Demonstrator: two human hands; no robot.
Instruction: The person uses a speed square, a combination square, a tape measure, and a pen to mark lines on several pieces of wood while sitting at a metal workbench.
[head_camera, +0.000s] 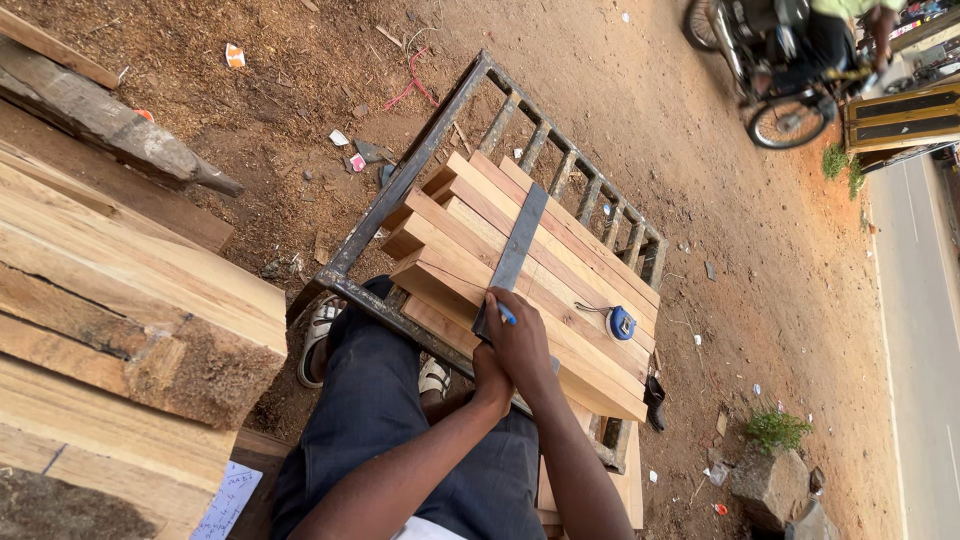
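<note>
Several pale wooden planks (560, 290) lie stacked side by side on a rusty metal frame (400, 185). A dark steel square (520, 235) lies across the planks. My right hand (522, 340) rests on the near end of the square and pinches a blue pen (507, 315) against the wood. My left hand (488, 378) sits just below it at the plank edge, mostly covered by the right hand, so its grip is hidden. A blue tape measure (622, 323) lies on the planks to the right of my hands.
Thick rough timber (130, 300) is stacked at the left, on sawdust-covered dirt. My legs in dark trousers (390, 400) and sandalled feet are under the frame. A stone (770, 485) lies lower right. A person on a motorbike (790, 60) passes top right, beside a paved road (920, 330).
</note>
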